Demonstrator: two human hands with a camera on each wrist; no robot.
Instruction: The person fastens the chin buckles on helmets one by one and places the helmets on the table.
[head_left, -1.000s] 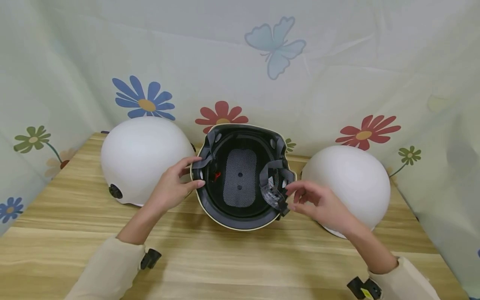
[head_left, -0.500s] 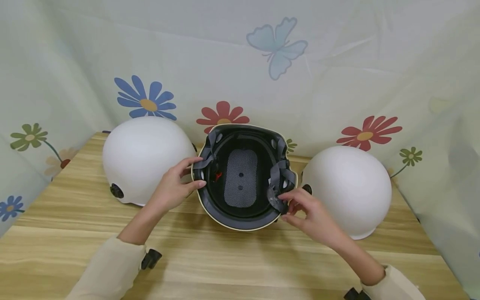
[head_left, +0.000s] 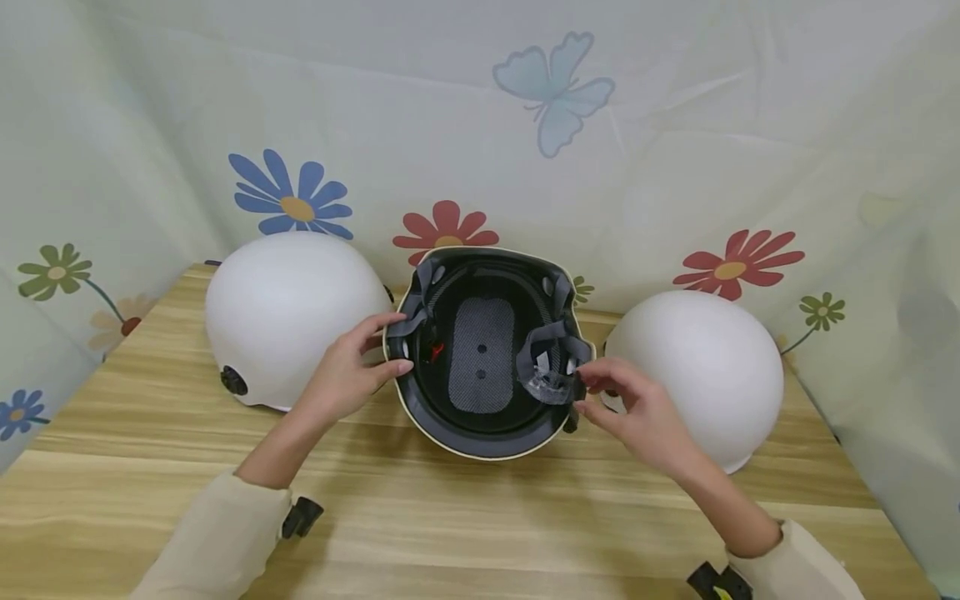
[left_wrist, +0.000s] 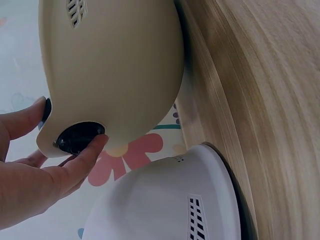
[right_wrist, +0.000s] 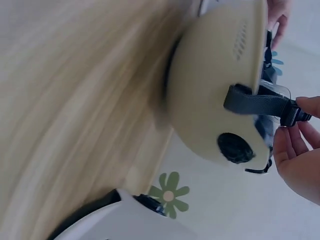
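Helmets (head_left: 482,358): three; hands (head_left: 347,371): two.

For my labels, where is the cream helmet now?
In the head view's centre, the cream helmet lies upturned between two white helmets, the left hand gripping its left side.

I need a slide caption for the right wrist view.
Right hand pinching the black strap buckle of an upturned beige helmet, a white helmet nearby.
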